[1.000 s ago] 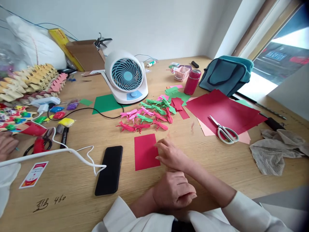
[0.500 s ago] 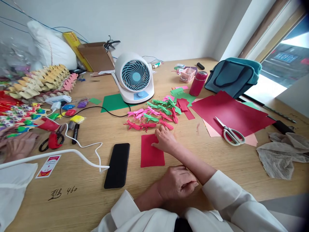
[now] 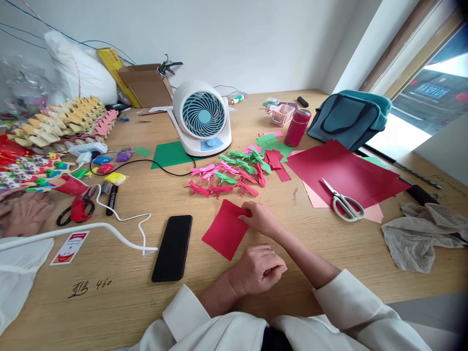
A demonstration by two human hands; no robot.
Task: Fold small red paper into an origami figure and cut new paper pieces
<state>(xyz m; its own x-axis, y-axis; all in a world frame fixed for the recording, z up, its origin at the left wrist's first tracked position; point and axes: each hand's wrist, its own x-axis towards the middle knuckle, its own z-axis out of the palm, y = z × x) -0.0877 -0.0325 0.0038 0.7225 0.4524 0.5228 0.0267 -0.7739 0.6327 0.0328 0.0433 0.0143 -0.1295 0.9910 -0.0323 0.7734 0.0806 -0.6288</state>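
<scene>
A small red sheet of paper (image 3: 224, 231) lies at an angle on the wooden table in front of me. My right hand (image 3: 259, 218) pinches its right corner between thumb and fingers. Closer to me, my left hand (image 3: 260, 269) rests on the table in a loose fist, and I see nothing in it. Beyond the sheet lies a pile of folded paper pieces (image 3: 234, 168) in red, pink and green. Left of the sheet is a black phone (image 3: 172, 248), apart from both hands.
White-handled scissors (image 3: 343, 202) lie on large red sheets (image 3: 360, 170) at right, near a crumpled cloth (image 3: 420, 234). A white fan (image 3: 202, 114), red flask (image 3: 297, 127) and blue bag (image 3: 347, 117) stand behind. Another person's hand (image 3: 29, 213) is at far left.
My right hand has taken hold of the small red sheet, which has turned from square-on to slanted. My left hand stays in a fist at about the same place.
</scene>
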